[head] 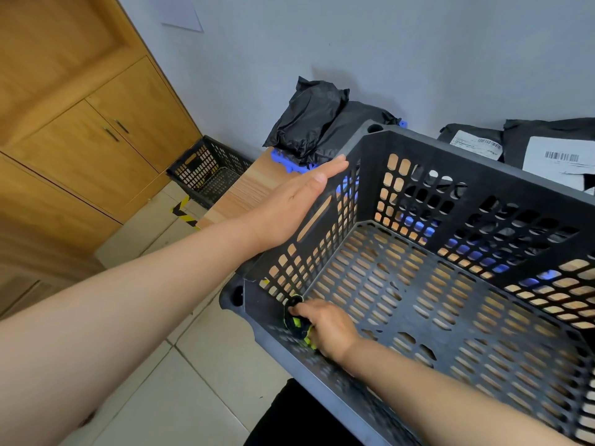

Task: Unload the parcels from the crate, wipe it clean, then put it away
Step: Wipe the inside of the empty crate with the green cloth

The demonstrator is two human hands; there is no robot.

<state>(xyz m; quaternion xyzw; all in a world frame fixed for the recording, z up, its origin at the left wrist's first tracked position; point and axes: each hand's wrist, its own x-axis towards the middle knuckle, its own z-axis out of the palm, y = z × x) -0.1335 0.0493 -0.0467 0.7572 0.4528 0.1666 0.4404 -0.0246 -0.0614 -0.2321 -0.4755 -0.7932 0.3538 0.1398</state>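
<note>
On the bench [244,188] by the wall, the left hand [296,204] lies flat against the left end of the empty crate [483,175], while the right hand [328,326] clutches a cloth [294,317] in its near-left corner

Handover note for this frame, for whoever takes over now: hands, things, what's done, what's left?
Left hand: flat against the left wall of the crate, steadying it.
Right hand: inside, gripping a black-and-yellow cloth at the near left corner.
Parcels: out, on the table behind the crate.
Done: unloading.
Left: finish wiping, put the crate away.
</note>
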